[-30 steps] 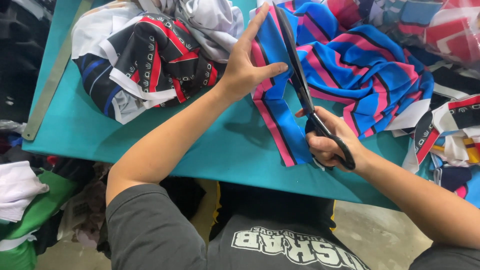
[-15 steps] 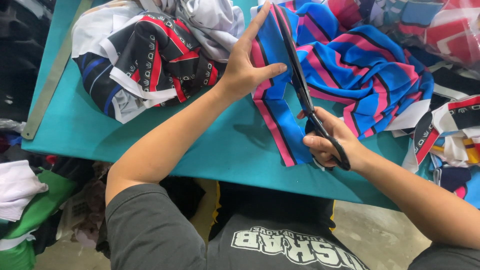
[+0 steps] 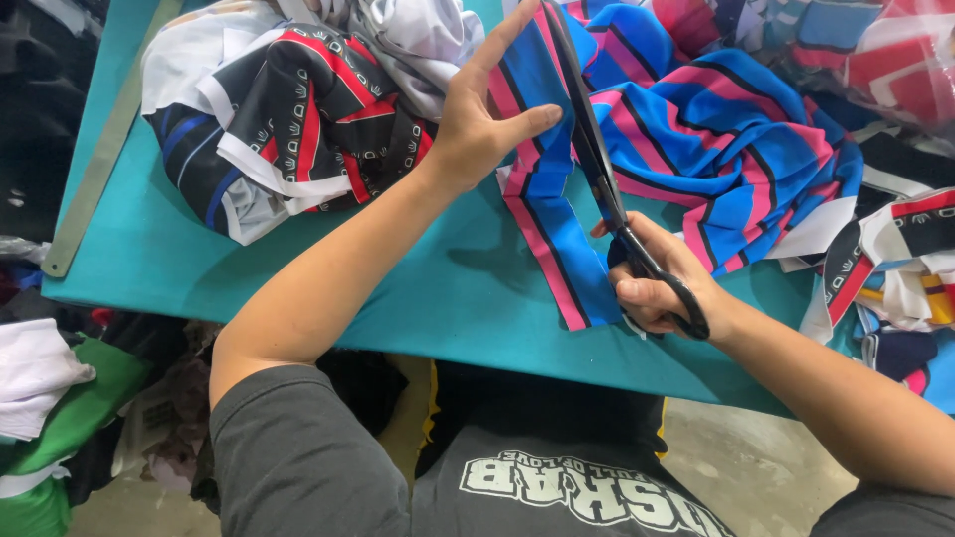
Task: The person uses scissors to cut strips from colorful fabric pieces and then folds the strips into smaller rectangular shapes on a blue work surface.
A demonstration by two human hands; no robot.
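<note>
Teal cutting table; crumpled black-red-white printed fabric heap; long grey metal ruler lay along table's edge; green cloth below.

A teal-topped table fills most of the frame; below it, lower right, bare greyish floor, possibly concrete, in even light.

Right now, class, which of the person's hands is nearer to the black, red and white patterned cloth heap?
Left. The left hand lies just beside the patterned cloth heap; the right hand holds scissors farther away.
</note>
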